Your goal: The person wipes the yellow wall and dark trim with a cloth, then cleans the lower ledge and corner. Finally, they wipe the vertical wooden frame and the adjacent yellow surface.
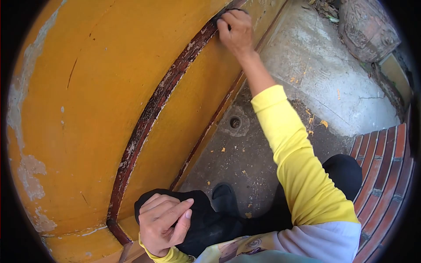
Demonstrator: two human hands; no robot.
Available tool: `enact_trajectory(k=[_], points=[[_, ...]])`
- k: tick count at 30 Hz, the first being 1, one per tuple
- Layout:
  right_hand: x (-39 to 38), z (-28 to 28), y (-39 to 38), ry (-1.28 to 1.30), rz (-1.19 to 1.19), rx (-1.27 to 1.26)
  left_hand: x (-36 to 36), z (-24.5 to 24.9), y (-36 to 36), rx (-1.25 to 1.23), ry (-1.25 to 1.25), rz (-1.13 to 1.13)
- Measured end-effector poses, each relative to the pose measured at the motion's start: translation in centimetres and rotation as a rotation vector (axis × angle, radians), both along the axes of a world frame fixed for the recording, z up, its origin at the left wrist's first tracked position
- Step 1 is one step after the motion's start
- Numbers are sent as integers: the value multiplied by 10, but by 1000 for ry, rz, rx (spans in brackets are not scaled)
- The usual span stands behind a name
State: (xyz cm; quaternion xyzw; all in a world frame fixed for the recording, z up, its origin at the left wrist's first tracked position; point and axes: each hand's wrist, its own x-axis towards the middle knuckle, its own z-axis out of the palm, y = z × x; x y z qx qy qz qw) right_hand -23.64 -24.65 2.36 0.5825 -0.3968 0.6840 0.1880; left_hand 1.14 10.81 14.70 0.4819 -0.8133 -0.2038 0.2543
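Note:
At the top, my right hand (237,35) is closed around a dark cloth-like thing (219,18) and presses it on the dark red raised strip (153,103) of the yellow wall (98,83). The strip's paint is worn and flaky. My left hand (163,221) is low in the view, over my black-clad knee (197,219), with its fingers curled and thumb near the index finger. Whether anything is inside those fingers is hidden.
A second red strip (206,136) runs along the wall's foot. The grey floor (263,175) has a round hole (235,122) and scattered yellow bits. Red bricks (381,175) curve at the right. A carved stone block (368,30) stands at the top right.

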Motion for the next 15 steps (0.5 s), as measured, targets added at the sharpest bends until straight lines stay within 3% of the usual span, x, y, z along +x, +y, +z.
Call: enact_trajectory(k=[2, 4, 6, 9, 13, 15], points=[[32, 2, 29, -19, 78, -75, -7, -1, -6, 4, -1, -5], [77, -2, 86, 43, 393, -71, -15, -3, -16, 20, -26, -9], [113, 1, 117, -9, 488, -136, -26, -5, -23, 40, -50, -23], [82, -4, 75, 130, 426, -237, -34, -3, -22, 72, -95, -39], [4, -9, -23, -62, 101, -174, -35, -1, -15, 72, -119, 22], [-7, -7, -36, -189, 4, -130, -36, -1, -11, 63, -136, 30]])
